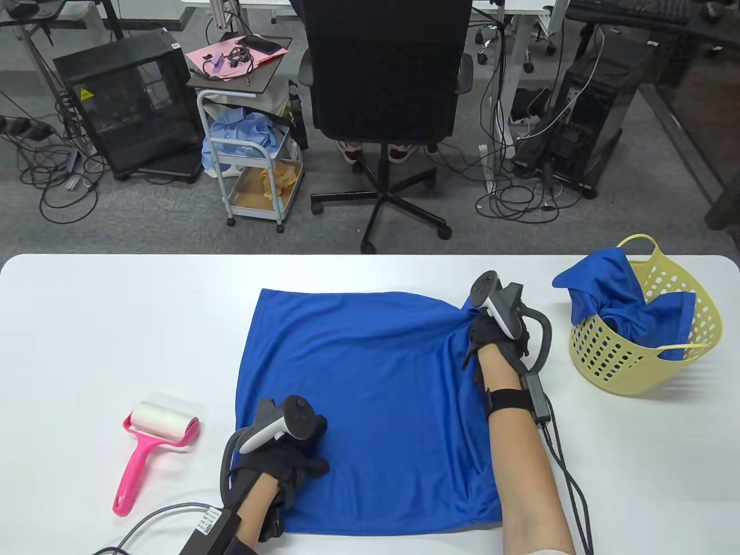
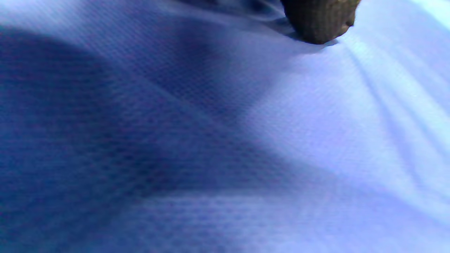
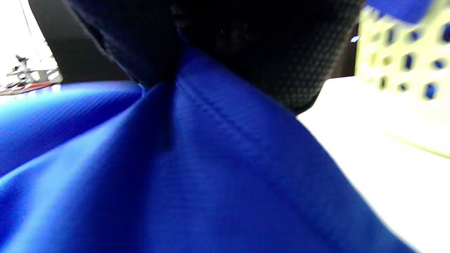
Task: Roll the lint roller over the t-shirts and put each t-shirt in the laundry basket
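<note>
— What's around you, from the table view?

— An office floor with a black chair [image 1: 384, 87], a small cart [image 1: 254, 167] and loose cables behind my white table [image 1: 115, 324]. A blue t-shirt [image 1: 370, 404] lies spread in front of me. My left hand [image 1: 283, 462] rests on its near-left part; I cannot tell from here whether the fingers grip the cloth or only press it. My right hand [image 1: 497, 332] is at the shirt's far-right corner, and the fabric bunches up into it.

— And the roller and the basket?

— The pink lint roller [image 1: 153, 445] lies on the table just left of the shirt, touched by neither hand. The yellow laundry basket [image 1: 694, 352] stands at the right, near my right hand, with another blue t-shirt [image 1: 613, 300] hanging over its rim.

— What does the left wrist view give?

— Mostly blurred blue cloth, with one gloved fingertip [image 2: 318, 24] touching down on it at the top. Whether that hand is clenched stays unclear.

— The right wrist view?

— My gloved fingers [image 3: 281, 63] pinch a gathered fold of the shirt, creases fanning out below them. The basket shows at the right edge.
</note>
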`<action>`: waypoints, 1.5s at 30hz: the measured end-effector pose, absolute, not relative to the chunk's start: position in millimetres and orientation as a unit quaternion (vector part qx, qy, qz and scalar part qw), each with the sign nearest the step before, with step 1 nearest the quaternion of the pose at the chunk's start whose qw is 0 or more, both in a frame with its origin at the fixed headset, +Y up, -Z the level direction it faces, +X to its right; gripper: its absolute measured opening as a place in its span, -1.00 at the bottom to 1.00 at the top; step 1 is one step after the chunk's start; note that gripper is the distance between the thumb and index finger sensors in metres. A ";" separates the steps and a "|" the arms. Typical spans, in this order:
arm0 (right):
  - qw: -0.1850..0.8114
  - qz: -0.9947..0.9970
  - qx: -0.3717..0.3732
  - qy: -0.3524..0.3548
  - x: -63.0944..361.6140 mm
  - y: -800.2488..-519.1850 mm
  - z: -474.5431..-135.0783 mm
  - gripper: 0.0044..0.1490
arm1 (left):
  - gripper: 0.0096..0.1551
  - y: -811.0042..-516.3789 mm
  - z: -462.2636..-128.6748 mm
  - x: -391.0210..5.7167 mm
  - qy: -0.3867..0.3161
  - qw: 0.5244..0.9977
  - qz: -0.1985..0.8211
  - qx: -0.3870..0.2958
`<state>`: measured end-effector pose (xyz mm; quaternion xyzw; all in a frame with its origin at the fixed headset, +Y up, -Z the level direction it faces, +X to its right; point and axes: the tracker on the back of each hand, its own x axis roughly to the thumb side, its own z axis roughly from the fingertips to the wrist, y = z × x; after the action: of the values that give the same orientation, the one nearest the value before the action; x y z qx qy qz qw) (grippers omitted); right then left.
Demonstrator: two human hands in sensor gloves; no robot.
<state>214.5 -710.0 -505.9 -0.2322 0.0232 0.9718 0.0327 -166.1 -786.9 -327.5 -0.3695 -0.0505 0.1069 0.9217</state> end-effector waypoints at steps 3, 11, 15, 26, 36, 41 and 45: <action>0.004 0.965 -0.262 0.020 234.6 -707.8 -493.5 -0.50 | -0.08 -785.6 -327.5 -165.5 -0.039 0.919 0.103 -0.377; -0.076 0.919 -0.335 0.192 247.6 -738.1 -485.5 -0.33 | -0.08 -785.7 -326.1 -165.1 -0.037 0.919 0.102 -0.379; -0.069 0.947 -0.283 0.134 221.9 -698.2 -496.6 -0.18 | -0.08 -786.1 -326.2 -165.2 -0.040 0.919 0.103 -0.379; -0.088 0.978 -0.147 0.121 180.1 -733.9 -576.9 -0.28 | -0.08 -786.9 -325.4 -165.3 -0.043 0.918 0.105 -0.380; -0.115 0.972 -0.206 -0.015 202.4 -720.3 -595.4 -0.48 | -0.09 -787.5 -324.8 -165.5 -0.045 0.915 0.108 -0.385; -0.046 0.960 -0.251 -0.111 214.8 -685.3 -594.7 -0.35 | -0.08 -787.8 -324.7 -165.7 -0.046 0.914 0.109 -0.388; -0.038 0.973 -0.225 -0.039 205.7 -683.7 -583.5 -0.24 | -0.08 -788.1 -324.2 -165.7 -0.046 0.914 0.111 -0.388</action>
<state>205.7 -683.7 -583.5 -0.2247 -0.0390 0.9729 -0.0381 -165.7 -788.1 -324.2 -0.3878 -0.0462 0.1112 0.9138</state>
